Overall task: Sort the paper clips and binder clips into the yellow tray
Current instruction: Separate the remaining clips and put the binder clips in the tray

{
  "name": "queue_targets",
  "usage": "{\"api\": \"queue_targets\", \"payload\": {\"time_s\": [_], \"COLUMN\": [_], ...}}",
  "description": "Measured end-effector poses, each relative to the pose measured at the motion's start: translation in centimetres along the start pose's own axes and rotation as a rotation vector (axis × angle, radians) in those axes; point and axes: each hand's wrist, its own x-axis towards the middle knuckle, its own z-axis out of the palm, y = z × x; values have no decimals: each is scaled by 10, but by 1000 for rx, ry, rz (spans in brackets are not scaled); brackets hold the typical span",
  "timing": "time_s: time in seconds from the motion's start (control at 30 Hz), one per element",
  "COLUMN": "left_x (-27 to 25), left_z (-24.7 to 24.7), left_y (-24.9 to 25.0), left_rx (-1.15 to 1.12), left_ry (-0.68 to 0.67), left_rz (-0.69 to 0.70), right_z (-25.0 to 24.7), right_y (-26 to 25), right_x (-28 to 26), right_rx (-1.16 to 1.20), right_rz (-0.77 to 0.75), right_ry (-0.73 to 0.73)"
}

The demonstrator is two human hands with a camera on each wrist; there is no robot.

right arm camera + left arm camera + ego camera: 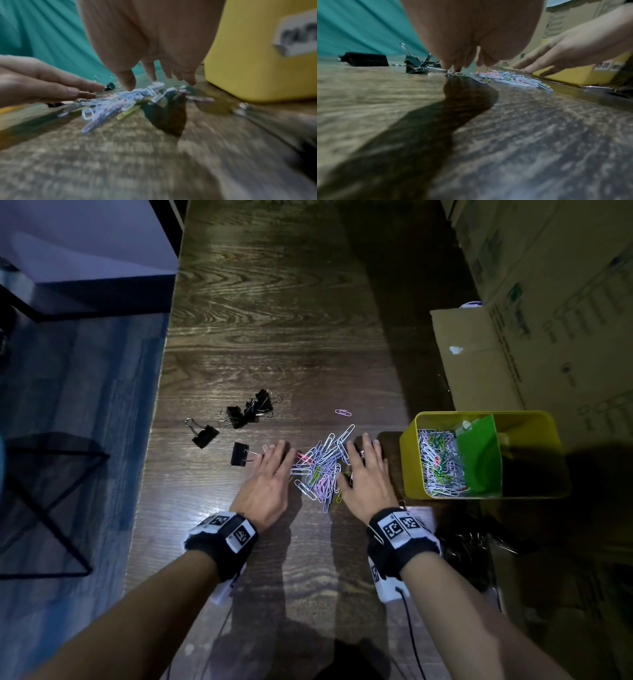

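A loose heap of coloured paper clips (323, 467) (513, 79) (116, 102) lies on the dark wooden table, between my two hands. My left hand (270, 474) (458, 65) lies flat at the heap's left edge, fingers straight, tips touching the table. My right hand (364, 470) (154, 79) hovers flat at the heap's right edge, fingers straight and spread. Several black binder clips (239, 419) (416, 65) sit to the left and behind. The yellow tray (411, 460) (573, 77) (257, 54) stands right of my right hand, with paper clips in its left compartment behind a green divider (479, 453).
One pink paper clip (343, 412) lies alone behind the heap. Cardboard boxes (513, 337) line the table's right side behind the tray. The table's left edge (150, 440) drops to a blue floor with a black wire stool (51, 501). Metal clips (479, 542) lie near my right wrist.
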Motion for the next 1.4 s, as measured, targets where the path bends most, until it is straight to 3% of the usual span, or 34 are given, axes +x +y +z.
{"api": "queue_targets", "payload": {"time_s": [0.07,0.13,0.23,0.3,0.4,0.5,0.63,0.7,0.77,0.87,0.97,1.13,1.3,1.4], "left_x": [-3,-2,-7,-11,-15,-13,1,5,1,-11,-9,56,117,121], "left_z": [-5,-13,-22,-24,-29,-34,-29,-19,-4,14,17,-9,-17,-6], "left_y": [-5,-17,-33,-42,-54,-54,-25,-9,7,33,50,52,48,55], "left_rx": [-59,-83,-54,-37,18,74,123,63,63,123,51,43,153,241], "left_ry": [74,168,114,22,-16,46,119,39,-131,-284,-348,-274,-432,-543], "left_rz": [15,-76,-84,-29,-85,-167,-109,-85,-92,-34,52,25,83,131], "right_z": [-4,-1,18,28,29,25,24,19,11,2,2,9,11,14], "right_y": [-11,-27,-53,-63,-65,-54,-38,-32,-24,-7,7,16,27,30], "right_x": [2,1,2,3,1,-11,-30,-33,-29,-18,-15,-32,-59,-68], "right_rx": [-29,-118,-273,-345,-370,-356,-245,-142,-55,80,194,184,177,140], "right_rz": [-104,-286,-458,-427,-359,-343,-352,-348,-280,-67,127,72,102,63], "right_ry": [-11,-109,-317,-366,-318,-294,-275,-218,-104,51,56,11,-42,-66]}}
